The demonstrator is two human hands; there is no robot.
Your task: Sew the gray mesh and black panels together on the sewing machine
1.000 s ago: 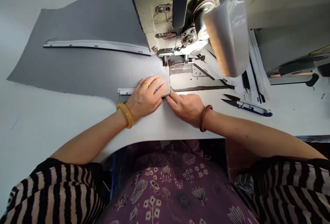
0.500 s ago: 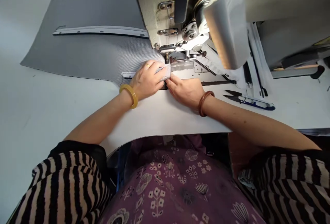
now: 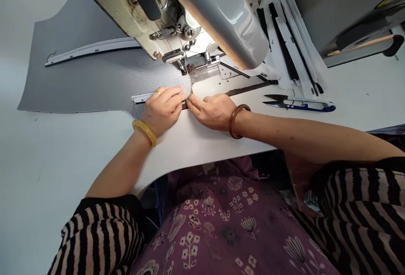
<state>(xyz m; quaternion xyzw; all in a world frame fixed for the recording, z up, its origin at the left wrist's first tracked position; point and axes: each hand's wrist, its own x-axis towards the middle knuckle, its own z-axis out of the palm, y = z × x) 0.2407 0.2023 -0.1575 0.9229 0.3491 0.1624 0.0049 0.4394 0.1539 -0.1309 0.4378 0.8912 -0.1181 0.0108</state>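
- Grey fabric panel (image 3: 85, 83) lies flat on the white worktop (image 3: 63, 157), spread toward its far-left part, near-right corner tucked just in front of the presser foot (image 3: 182, 66) of the sewing machine (image 3: 133, 5).
- Left hand (image 3: 163, 108) lies flat on that corner, fingers (image 3: 174, 95) close together, pressing it down, likely to keep the edge lined up with the foot.
- Right hand (image 3: 210, 109) touches the left, fingers pinched narrow on the fabric edge; exact grip hard to make out.
- Thread snips (image 3: 299, 103) lie on the worktop right of the hands, apart, within reach.
- White strip (image 3: 91, 49) runs along the panel's far side.
- Needle hidden by the machine head; lamp cover (image 3: 224, 13) blocks the area behind; machine top cut off.
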